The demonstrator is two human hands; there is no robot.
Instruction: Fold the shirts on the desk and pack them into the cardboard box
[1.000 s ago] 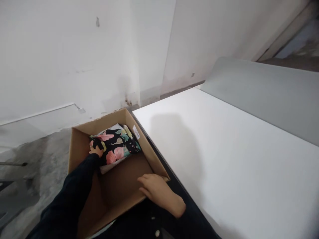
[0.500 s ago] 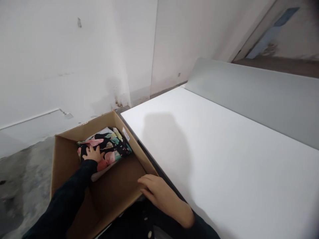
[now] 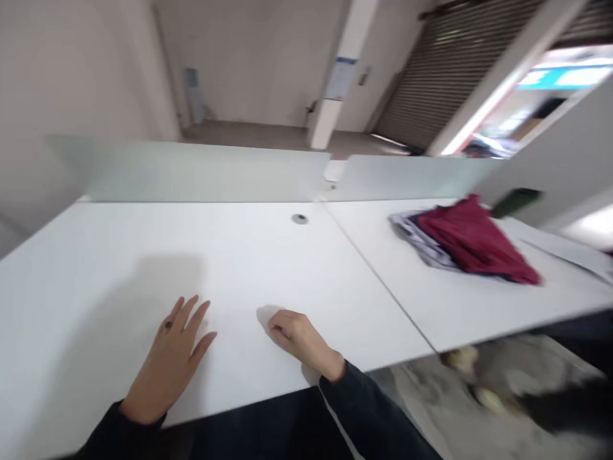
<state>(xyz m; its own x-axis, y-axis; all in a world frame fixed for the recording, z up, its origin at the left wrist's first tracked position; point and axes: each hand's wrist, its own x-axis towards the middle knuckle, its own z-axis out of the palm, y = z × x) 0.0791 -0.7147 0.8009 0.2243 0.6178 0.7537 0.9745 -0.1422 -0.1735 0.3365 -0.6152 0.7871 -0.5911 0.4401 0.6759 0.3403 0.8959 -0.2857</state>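
Note:
My left hand, with a dark ring on one finger, is held over the white tabletop; its fingers are spread and nothing is in it. To the right of it, my right hand is low over the same surface with its fingers curled in, and no object shows in them. Farther right lies a pile of clothes: a dark red garment on top of a grey-and-white patterned one. Both hands are well apart from that pile.
A frosted glass divider runs along the back edge of the table. Near it is a round cable grommet. A seam separates two tabletops. A dark, blurred object is behind the clothes.
My view has swung right, away from the cardboard box. My left hand has left the floral fabric in the box, and my right hand has left the box's edge; both are now over the table.

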